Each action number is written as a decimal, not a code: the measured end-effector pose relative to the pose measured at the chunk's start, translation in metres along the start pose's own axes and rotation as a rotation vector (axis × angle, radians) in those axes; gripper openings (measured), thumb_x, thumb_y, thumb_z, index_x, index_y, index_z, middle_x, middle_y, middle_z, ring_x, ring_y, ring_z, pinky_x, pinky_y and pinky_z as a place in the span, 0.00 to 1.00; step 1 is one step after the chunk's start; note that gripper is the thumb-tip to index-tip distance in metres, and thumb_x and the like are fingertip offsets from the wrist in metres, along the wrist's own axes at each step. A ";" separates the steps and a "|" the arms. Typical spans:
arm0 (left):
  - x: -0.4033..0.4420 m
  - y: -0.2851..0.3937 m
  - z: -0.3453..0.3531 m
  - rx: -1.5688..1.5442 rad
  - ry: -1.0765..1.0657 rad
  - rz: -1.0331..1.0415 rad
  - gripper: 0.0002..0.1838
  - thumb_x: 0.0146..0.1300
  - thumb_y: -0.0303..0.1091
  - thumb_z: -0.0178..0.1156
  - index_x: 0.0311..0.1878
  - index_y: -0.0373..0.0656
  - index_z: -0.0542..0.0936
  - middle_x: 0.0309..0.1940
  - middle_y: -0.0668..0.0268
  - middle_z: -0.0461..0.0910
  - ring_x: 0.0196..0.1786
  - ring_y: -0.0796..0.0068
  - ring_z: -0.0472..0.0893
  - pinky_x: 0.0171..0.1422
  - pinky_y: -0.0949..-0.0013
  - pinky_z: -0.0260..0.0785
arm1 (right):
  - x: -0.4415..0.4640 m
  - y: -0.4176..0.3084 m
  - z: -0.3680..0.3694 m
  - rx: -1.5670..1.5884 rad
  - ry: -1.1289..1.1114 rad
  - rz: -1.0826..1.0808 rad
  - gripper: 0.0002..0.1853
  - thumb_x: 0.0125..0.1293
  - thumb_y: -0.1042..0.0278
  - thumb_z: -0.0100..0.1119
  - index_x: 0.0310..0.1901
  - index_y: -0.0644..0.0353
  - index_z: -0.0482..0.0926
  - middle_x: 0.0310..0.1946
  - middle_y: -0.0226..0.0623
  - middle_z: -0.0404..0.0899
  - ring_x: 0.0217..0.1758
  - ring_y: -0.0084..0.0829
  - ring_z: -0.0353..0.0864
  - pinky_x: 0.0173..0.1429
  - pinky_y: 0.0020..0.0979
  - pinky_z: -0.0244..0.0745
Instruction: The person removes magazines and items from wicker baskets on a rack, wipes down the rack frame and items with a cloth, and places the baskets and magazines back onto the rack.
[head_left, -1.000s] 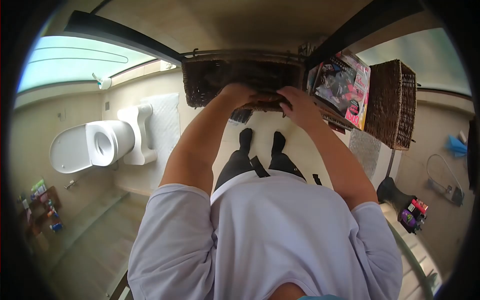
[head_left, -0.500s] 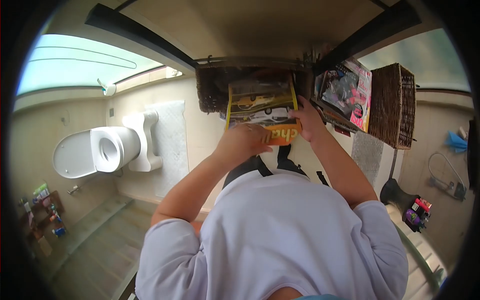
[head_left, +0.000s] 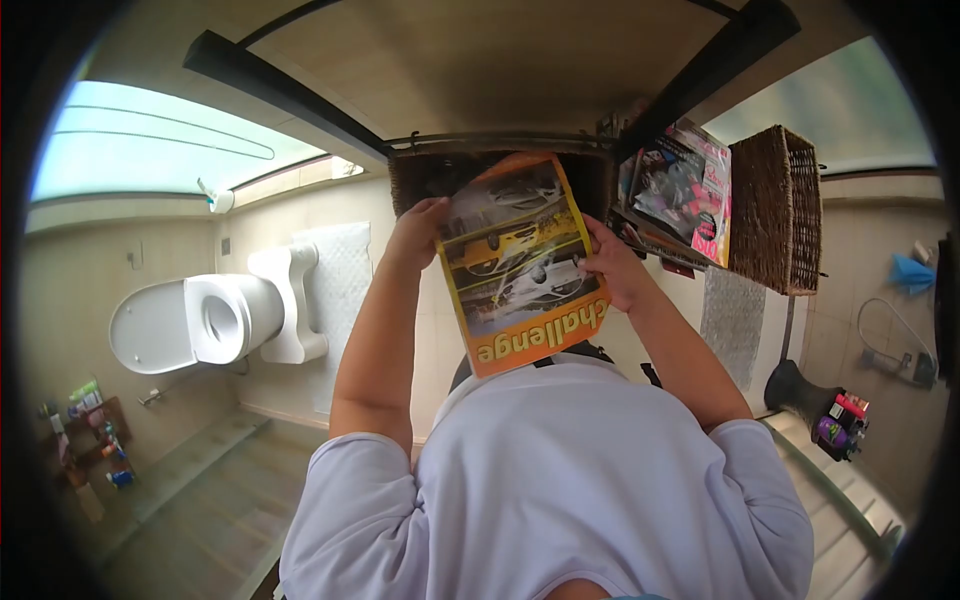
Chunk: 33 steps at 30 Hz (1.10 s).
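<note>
A magazine (head_left: 520, 260) with yellow cars and an orange band lettered "challenge" is held tilted in front of my waist, its lettering upside down to me. My left hand (head_left: 415, 230) is closed on its left edge near the far corner. On the right edge, my right hand (head_left: 615, 268) grips with the thumb over the cover and the other fingers partly hidden. Just beyond the magazine is a dark wicker basket (head_left: 405, 180), its inside mostly covered from sight.
Another stack of magazines (head_left: 685, 185) lies to the right, beside a second wicker basket (head_left: 775, 205) turned on its side. A dark-framed shelf (head_left: 290, 95) overhangs ahead. At left are a white toilet (head_left: 225, 315), a white footstool (head_left: 295, 305) and a grey mat (head_left: 340, 300).
The magazine has come up toward me and tilted, showing its full cover. My left hand has shifted from the orange band to the far left edge; my right hand stays on the right edge.
</note>
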<state>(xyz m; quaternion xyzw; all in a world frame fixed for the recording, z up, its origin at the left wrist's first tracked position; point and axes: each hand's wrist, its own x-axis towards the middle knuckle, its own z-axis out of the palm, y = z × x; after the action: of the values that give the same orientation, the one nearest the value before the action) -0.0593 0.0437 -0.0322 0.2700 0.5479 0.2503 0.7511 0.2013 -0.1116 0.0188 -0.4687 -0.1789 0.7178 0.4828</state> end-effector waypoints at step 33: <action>-0.022 0.045 0.179 0.919 -0.254 0.340 0.17 0.55 0.33 0.59 0.48 0.38 0.74 0.35 0.64 0.77 0.31 0.78 0.76 0.35 0.75 0.68 | -0.076 -0.082 -0.146 -0.310 0.241 -0.282 0.21 0.58 0.79 0.56 0.55 0.65 0.68 0.47 0.35 0.75 0.48 0.22 0.74 0.52 0.25 0.69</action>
<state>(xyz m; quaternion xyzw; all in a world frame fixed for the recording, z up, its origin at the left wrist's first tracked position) 0.1025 0.0388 0.0588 0.6864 0.4542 0.0674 0.5639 0.3751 -0.1675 0.0426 -0.5900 -0.2916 0.5461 0.5183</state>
